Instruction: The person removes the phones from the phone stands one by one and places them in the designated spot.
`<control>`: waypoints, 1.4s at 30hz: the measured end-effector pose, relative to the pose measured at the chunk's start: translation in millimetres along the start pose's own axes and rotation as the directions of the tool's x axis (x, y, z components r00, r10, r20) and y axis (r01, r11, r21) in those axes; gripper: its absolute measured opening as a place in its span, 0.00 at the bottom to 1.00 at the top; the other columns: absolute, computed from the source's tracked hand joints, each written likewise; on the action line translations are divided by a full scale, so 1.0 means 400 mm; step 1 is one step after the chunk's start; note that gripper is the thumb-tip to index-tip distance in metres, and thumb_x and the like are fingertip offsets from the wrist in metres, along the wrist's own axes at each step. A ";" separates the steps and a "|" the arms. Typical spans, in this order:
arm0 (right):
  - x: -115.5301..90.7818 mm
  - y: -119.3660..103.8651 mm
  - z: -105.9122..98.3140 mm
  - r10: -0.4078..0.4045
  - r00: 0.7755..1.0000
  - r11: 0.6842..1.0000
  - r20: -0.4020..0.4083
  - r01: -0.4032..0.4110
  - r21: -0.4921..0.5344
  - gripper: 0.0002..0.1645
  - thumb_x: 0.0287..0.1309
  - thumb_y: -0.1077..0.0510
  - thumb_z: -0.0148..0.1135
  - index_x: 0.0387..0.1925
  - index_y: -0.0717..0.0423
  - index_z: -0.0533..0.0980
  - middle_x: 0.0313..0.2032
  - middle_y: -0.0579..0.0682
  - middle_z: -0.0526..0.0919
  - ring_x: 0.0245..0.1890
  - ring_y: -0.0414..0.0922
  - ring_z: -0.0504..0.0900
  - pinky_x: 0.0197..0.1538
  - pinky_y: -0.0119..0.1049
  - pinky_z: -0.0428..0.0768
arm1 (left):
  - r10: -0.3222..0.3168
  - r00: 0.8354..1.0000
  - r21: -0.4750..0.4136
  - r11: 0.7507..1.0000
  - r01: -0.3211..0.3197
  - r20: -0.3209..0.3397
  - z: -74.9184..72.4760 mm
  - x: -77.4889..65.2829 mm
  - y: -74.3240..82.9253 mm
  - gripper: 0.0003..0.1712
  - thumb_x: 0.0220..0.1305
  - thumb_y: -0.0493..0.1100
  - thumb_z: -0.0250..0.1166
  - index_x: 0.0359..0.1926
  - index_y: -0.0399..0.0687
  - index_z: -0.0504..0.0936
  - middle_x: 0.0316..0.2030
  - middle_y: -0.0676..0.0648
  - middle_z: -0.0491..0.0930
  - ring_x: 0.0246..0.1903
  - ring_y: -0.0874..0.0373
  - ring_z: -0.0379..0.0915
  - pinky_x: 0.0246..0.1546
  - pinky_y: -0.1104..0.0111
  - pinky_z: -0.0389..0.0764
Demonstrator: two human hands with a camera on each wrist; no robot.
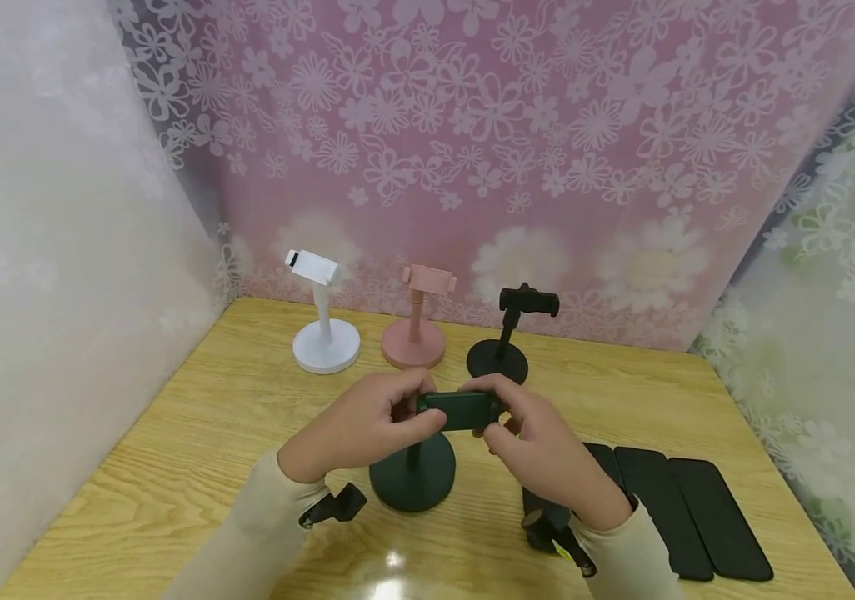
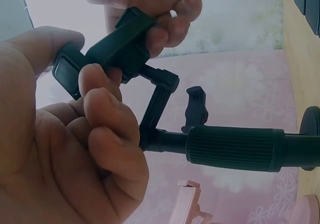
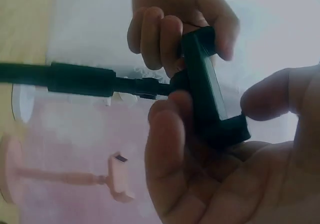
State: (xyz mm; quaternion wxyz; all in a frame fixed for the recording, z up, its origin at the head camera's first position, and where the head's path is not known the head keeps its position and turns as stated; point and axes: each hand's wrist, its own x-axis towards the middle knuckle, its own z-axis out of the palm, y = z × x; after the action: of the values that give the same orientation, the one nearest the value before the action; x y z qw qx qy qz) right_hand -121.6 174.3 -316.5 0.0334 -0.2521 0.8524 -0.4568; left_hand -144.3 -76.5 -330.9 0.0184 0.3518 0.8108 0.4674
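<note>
Both hands hold the clamp of a dark green phone stand point(image 1: 463, 411), one at each end. My left hand point(image 1: 367, 421) pinches the clamp's left end between thumb and curled fingers. At the right end is my right hand point(image 1: 547, 442), its fingers curled around the clamp's edge and its thumb at the front lip. The stand's round base point(image 1: 412, 479) rests on the table below the hands. In the left wrist view the jointed arm and ribbed collar point(image 2: 235, 149) of the stand show clearly. The right wrist view shows the clamp's face point(image 3: 212, 83) tilted.
Behind the hands stand a white phone stand point(image 1: 326, 346), a pink phone stand point(image 1: 413, 343) and a black phone stand point(image 1: 497, 360). Several flat black phone-like slabs point(image 1: 720, 517) lie at the right of the wooden table point(image 1: 195, 417), partly under the right forearm. A floral curtain point(image 1: 472, 167) hangs behind.
</note>
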 end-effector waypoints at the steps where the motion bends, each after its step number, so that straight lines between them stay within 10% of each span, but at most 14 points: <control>1: 0.004 0.005 -0.004 0.005 0.999 0.998 0.034 -0.007 0.067 0.23 0.70 0.67 0.47 0.61 0.48 0.75 0.43 0.51 0.81 0.33 0.45 0.79 0.35 0.40 0.80 | -0.001 1.000 0.001 1.000 0.001 -0.004 -0.001 0.000 0.000 0.05 0.75 0.51 0.64 0.40 0.60 0.79 0.22 0.56 0.71 0.19 0.62 0.64 0.24 0.69 0.69; 12: 0.017 0.020 -0.024 -0.024 0.991 0.963 0.132 -0.012 0.270 0.19 0.74 0.67 0.45 0.61 0.59 0.72 0.44 0.60 0.80 0.37 0.51 0.83 0.41 0.43 0.85 | 0.023 0.999 -0.020 1.000 -0.024 -0.049 -0.013 -0.001 -0.004 0.08 0.71 0.52 0.69 0.44 0.59 0.80 0.22 0.55 0.72 0.20 0.61 0.65 0.24 0.69 0.69; 16: 0.019 0.017 -0.025 -0.033 0.990 0.955 0.140 -0.011 0.297 0.18 0.76 0.66 0.46 0.63 0.60 0.71 0.47 0.60 0.81 0.40 0.51 0.84 0.44 0.44 0.85 | 0.084 0.984 -0.076 0.992 -0.097 -0.157 -0.016 -0.002 -0.013 0.18 0.72 0.61 0.65 0.44 0.54 0.79 0.23 0.54 0.72 0.19 0.60 0.64 0.23 0.68 0.69; 23: 0.014 0.012 -0.023 -0.048 0.985 0.928 0.163 -0.016 0.373 0.23 0.79 0.57 0.54 0.69 0.60 0.68 0.54 0.62 0.79 0.47 0.50 0.86 0.53 0.41 0.84 | 0.172 0.863 -0.103 0.963 -0.248 -0.475 -0.022 0.000 -0.015 0.26 0.77 0.62 0.57 0.43 0.42 0.77 0.23 0.51 0.70 0.20 0.58 0.64 0.22 0.67 0.68; 30: -0.001 0.007 -0.046 -0.065 0.996 0.910 0.062 0.033 0.414 0.22 0.80 0.58 0.51 0.68 0.61 0.68 0.45 0.63 0.80 0.40 0.49 0.85 0.49 0.43 0.85 | 0.257 0.781 -0.042 0.939 -0.340 -0.570 -0.023 0.006 -0.011 0.22 0.79 0.55 0.57 0.36 0.40 0.76 0.20 0.51 0.67 0.17 0.60 0.60 0.19 0.67 0.64; 42: -0.062 0.058 -0.205 0.003 0.994 0.840 -0.110 0.057 0.539 0.21 0.83 0.58 0.44 0.69 0.56 0.70 0.53 0.50 0.80 0.43 0.43 0.85 0.52 0.35 0.83 | 0.229 0.837 -0.108 0.941 -0.321 -0.498 -0.023 0.002 -0.017 0.18 0.80 0.52 0.58 0.38 0.41 0.76 0.21 0.51 0.67 0.17 0.60 0.59 0.19 0.67 0.64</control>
State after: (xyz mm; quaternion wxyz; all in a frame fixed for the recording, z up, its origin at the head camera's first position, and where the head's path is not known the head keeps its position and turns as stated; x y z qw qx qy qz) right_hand -132.8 259.0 -291.7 0.0514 -0.2200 0.6857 -0.6919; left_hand -151.9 -84.8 -330.7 -0.2169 0.3353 0.6833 0.6112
